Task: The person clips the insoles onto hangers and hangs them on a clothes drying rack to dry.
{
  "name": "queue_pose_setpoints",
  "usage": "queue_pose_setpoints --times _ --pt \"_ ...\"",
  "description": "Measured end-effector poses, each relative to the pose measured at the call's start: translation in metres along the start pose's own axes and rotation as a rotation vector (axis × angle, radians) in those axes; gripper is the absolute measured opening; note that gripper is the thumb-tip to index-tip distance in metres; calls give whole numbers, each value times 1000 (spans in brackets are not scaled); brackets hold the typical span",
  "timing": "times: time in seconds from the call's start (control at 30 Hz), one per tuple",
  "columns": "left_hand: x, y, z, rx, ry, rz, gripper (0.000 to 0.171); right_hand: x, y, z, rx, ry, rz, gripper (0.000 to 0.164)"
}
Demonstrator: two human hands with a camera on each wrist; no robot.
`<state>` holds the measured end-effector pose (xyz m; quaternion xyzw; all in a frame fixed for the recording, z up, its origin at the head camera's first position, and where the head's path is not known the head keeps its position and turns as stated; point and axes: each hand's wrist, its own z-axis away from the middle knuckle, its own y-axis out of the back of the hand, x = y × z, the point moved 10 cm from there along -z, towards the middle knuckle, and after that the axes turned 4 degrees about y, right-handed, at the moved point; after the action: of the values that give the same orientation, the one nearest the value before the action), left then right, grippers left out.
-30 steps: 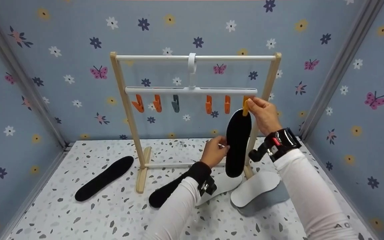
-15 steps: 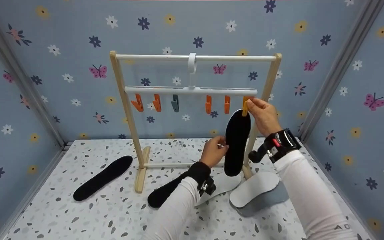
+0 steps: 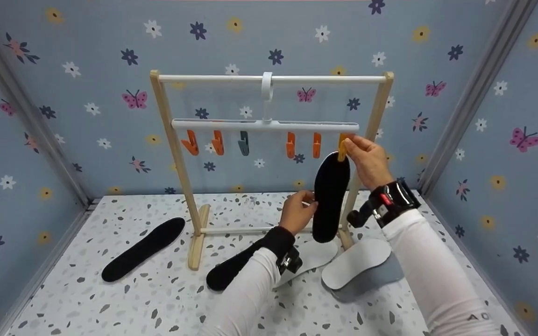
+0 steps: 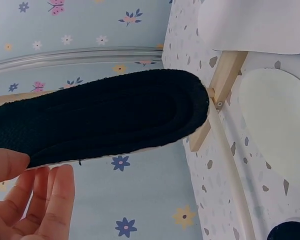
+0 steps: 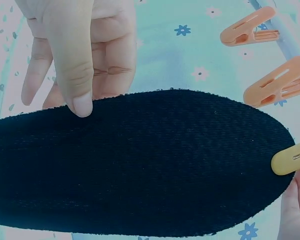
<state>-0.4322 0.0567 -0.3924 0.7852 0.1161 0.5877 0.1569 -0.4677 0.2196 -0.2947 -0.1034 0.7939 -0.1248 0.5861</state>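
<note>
A black shoe insole [image 3: 331,198] hangs upright below the right end of a white hanger bar [image 3: 231,124]. At its top edge sits a yellow clothespin [image 3: 342,151], which my right hand [image 3: 369,161] pinches between thumb and fingers. The clothespin's tip lies over the insole's rounded end in the right wrist view. My left hand [image 3: 298,212] holds the insole's left edge partway down, thumb on the black face and fingers behind it, as the left wrist view shows. Several orange clothespins [image 3: 290,145] and a dark grey clothespin [image 3: 244,143] hang from the same bar.
The hanger hooks onto a wooden rack [image 3: 182,163] with a white top rod. Another black insole [image 3: 144,249] lies left of it. One more black insole [image 3: 229,273] and a white insole [image 3: 315,255] lie partly under my left arm. A white insole [image 3: 357,263] overlaps a grey one [image 3: 390,275].
Both hands keep their hold on the insole and the yellow clothespin. The head view has shifted slightly, and the insole's lower end sits a little higher in it.
</note>
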Motion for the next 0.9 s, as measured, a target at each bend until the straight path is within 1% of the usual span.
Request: queue_pose_setpoints --times 0.1,0.13,0.2,0.33,0.4,0.53,0.6,0.7,0.77,0.9 --pt "-2 2 1 3 9 0 13 0 -1 -1 3 13 -4 47" --pt "-2 2 0 4 12 0 13 -1 -1 -1 7 20 -4 44" --pt "-4 2 0 2 17 4 14 -1 -1 -1 12 33 -17 37" --pt "-7 2 2 -26 22 16 17 -3 0 0 21 68 -22 20" --pt "-8 3 4 -36 24 15 18 -3 0 0 24 85 -18 20" --pt "-11 8 9 -31 10 10 17 -3 -1 -1 24 99 -10 31" --pt "-14 11 13 -25 -5 17 17 -2 0 -2 33 98 13 30" --pt "-22 14 25 -42 -13 54 17 0 1 -3 48 95 46 28" --pt "-30 14 34 -65 -7 75 18 2 2 -3 58 97 76 28" --pt "-51 15 51 -106 31 85 18 3 2 -1 53 105 120 37"
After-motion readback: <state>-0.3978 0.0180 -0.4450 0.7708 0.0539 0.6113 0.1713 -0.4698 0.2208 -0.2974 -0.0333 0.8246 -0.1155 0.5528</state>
